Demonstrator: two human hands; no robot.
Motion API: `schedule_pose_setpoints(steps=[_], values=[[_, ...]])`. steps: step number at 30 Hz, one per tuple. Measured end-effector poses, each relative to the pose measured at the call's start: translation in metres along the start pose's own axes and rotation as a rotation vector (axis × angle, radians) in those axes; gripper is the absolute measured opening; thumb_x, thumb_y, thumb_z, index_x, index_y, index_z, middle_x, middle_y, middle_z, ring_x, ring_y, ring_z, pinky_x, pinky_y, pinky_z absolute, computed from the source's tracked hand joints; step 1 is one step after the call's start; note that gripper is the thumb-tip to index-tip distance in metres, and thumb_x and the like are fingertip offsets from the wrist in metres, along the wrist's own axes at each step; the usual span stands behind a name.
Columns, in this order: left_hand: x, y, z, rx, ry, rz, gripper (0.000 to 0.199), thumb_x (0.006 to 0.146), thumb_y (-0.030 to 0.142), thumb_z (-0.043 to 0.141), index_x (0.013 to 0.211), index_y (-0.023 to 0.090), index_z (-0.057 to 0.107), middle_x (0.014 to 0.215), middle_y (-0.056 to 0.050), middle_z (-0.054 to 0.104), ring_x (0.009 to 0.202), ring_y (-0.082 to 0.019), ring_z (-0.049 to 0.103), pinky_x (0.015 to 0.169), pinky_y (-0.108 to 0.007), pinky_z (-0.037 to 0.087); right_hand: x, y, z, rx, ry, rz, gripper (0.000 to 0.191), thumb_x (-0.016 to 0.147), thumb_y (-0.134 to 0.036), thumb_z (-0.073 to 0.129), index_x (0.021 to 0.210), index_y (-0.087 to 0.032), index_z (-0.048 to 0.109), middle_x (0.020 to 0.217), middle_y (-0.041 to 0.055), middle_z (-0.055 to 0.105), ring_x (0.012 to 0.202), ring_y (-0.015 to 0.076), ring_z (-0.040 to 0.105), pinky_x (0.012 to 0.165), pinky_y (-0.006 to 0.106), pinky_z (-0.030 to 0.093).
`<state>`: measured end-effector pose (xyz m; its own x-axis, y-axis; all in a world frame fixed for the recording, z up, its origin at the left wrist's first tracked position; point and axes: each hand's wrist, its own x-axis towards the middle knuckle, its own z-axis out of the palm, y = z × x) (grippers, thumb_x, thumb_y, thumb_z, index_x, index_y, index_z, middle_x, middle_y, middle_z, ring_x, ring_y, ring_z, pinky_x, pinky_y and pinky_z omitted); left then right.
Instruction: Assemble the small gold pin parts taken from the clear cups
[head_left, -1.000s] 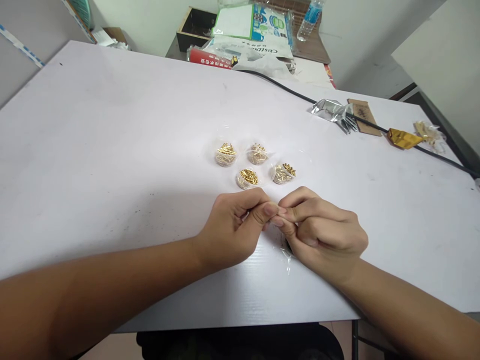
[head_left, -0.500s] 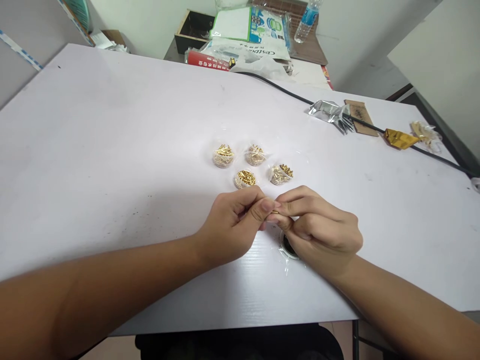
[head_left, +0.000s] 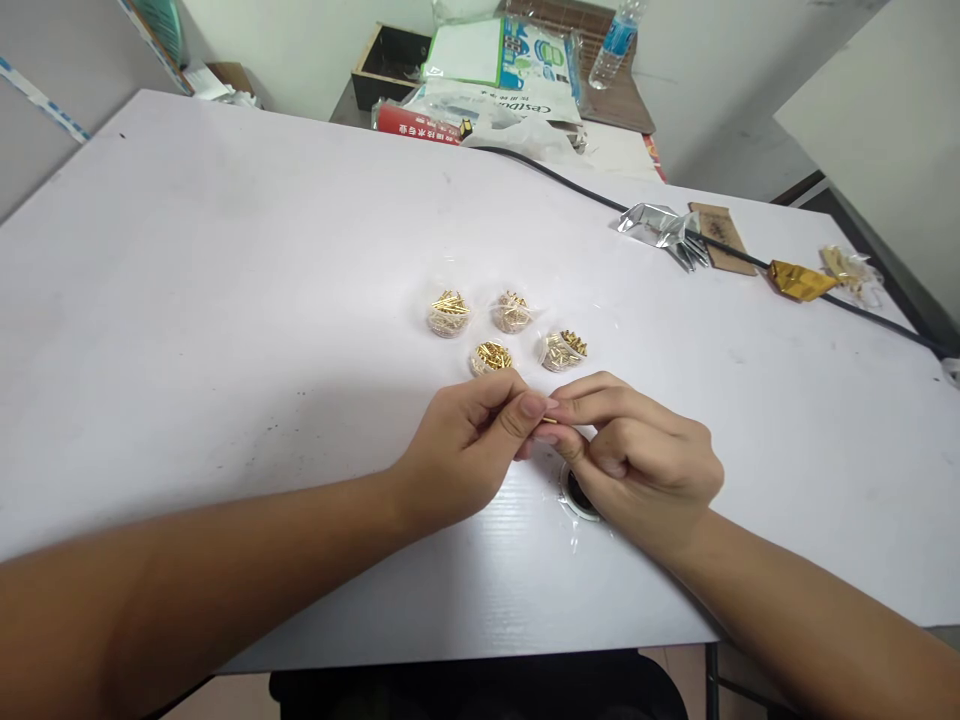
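Observation:
My left hand (head_left: pixel 480 445) and my right hand (head_left: pixel 637 445) meet above the table, both closed in a pinch. Between their fingertips shows a thin gold-coloured metal pin (head_left: pixel 550 420); most of it is hidden by the fingers. Just beyond the hands stand small clear containers of gold-coloured metal pieces: one of long pins (head_left: pixel 450 314) at the back left, one of similar pins (head_left: pixel 512 312) beside it, one of short pieces (head_left: pixel 492 357) in front, and one of small stubby parts (head_left: pixel 564 350) to the right. Under my right hand sits a round dark container with a pale rim (head_left: pixel 568 500), partly covered.
A black cable (head_left: pixel 555 175) crosses the back right of the white table (head_left: pixel 225 250), with silver foil (head_left: pixel 652 226) and gold foil (head_left: pixel 802 281) around it. Cardboard (head_left: pixel 721 238) lies alongside. Behind the table are a black box (head_left: pixel 386 65), packaging and a water bottle (head_left: pixel 616 45).
Both hands stay pinched together with barely any movement at the fingertips. The whole view has shifted very slightly.

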<state>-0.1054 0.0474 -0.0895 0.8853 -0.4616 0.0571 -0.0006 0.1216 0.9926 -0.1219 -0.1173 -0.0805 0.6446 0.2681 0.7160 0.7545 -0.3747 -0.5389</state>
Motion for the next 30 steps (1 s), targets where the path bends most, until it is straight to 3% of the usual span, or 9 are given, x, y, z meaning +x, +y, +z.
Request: schedule_pose_setpoints(steps=[9,12,15,18,24,30], values=[[0.000,-0.002,-0.001,-0.010,-0.003,-0.027,0.037,0.100,0.038,0.046,0.069,0.017,0.047,0.060,0.003,0.049,0.056,-0.008,0.042,0.052,-0.022,0.035,-0.002,0.002,0.000,0.016,0.003,0.037,0.049,0.077,0.009,0.068,0.059,-0.018,0.030,0.083,0.0054,0.069,0.078,0.0170,0.070,0.059,0.030,0.057],[0.000,0.000,-0.002,0.000,-0.006,-0.026,0.036,0.101,0.036,0.045,0.070,0.017,0.047,0.063,0.003,0.051,0.061,-0.008,0.046,0.058,-0.021,0.039,-0.003,0.003,0.001,0.098,0.013,0.103,0.042,0.077,0.007,0.067,0.063,-0.019,0.038,0.083,0.0047,0.069,0.078,0.0178,0.070,0.060,0.032,0.057],[0.000,0.002,-0.004,-0.006,-0.039,-0.038,0.034,0.101,0.034,0.045,0.071,0.016,0.049,0.065,0.003,0.053,0.063,-0.008,0.048,0.061,-0.021,0.041,-0.006,0.003,0.001,0.268,0.088,0.259,0.029,0.079,0.005,0.067,0.083,-0.022,0.055,0.083,0.0020,0.069,0.078,0.0164,0.070,0.064,0.031,0.060],[0.000,0.002,-0.005,-0.031,-0.077,-0.058,0.031,0.100,0.033,0.047,0.075,0.016,0.052,0.065,0.003,0.055,0.063,-0.007,0.050,0.060,-0.020,0.043,-0.009,0.003,-0.001,0.310,0.109,0.406,0.030,0.081,0.000,0.069,0.100,-0.022,0.064,0.083,0.0012,0.069,0.073,0.0141,0.069,0.062,0.027,0.060],[0.000,0.002,-0.006,-0.111,-0.087,-0.052,0.025,0.097,0.032,0.055,0.077,0.015,0.056,0.067,0.002,0.061,0.063,-0.006,0.055,0.063,-0.018,0.048,-0.013,0.008,-0.007,0.342,0.040,0.466,0.016,0.083,-0.007,0.072,0.090,-0.022,0.072,0.078,0.0018,0.071,0.059,0.0125,0.067,0.052,0.026,0.056],[0.000,0.005,-0.006,-0.229,-0.097,-0.140,0.030,0.079,0.033,0.078,0.071,0.014,0.058,0.060,0.002,0.064,0.056,-0.006,0.056,0.056,-0.017,0.048,-0.011,0.008,-0.007,0.331,0.026,0.434,0.004,0.083,-0.018,0.074,0.082,-0.021,0.071,0.073,0.0031,0.071,0.064,0.0157,0.066,0.053,0.027,0.053]])
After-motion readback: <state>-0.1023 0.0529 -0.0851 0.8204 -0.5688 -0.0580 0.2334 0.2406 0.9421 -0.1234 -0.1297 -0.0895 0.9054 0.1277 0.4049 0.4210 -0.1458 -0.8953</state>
